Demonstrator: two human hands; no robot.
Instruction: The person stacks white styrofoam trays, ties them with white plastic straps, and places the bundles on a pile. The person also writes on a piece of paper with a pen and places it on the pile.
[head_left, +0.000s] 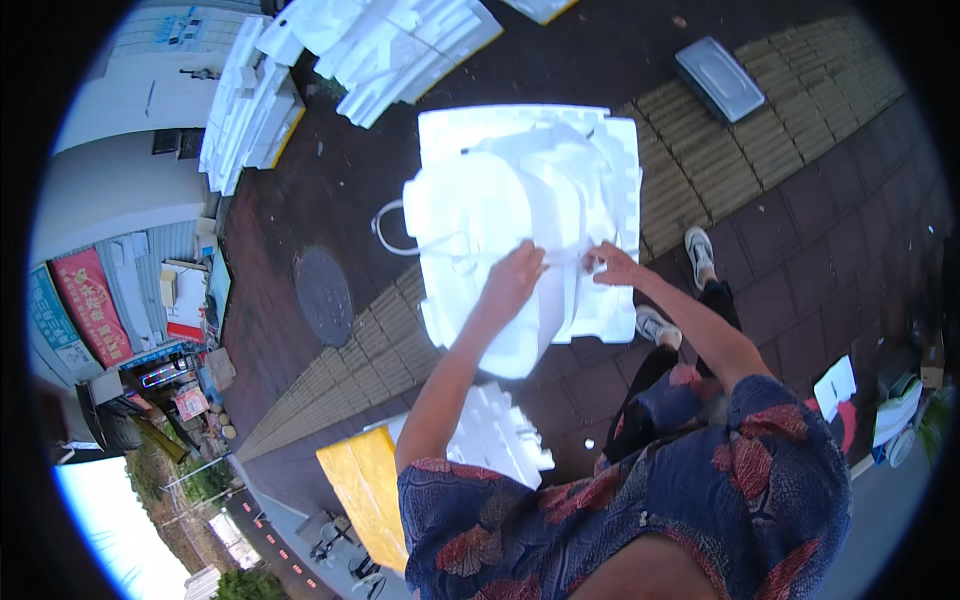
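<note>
A stack of white foam pieces (480, 195) stands on the paving before me, its bright surfaces partly washed out. A thin white strap (388, 225) bows out in a loop on the stack's left side and runs across the top toward my hands. My left hand (516, 271) is closed with the fingertips pinching the strap above the foam. Just to its right, my right hand (613, 264) has its fingers curled at the strap, near the stack's right part. The fingertips of both hands are partly hidden.
More foam bundles (405, 52) stand at the upper left. A yellow-faced foam stack (364, 487) is beside me at lower left. A foam box (720, 79) sits on the tactile paving (802, 97). A round manhole cover (323, 296) lies left. My shoes (700, 251) are right of the stack.
</note>
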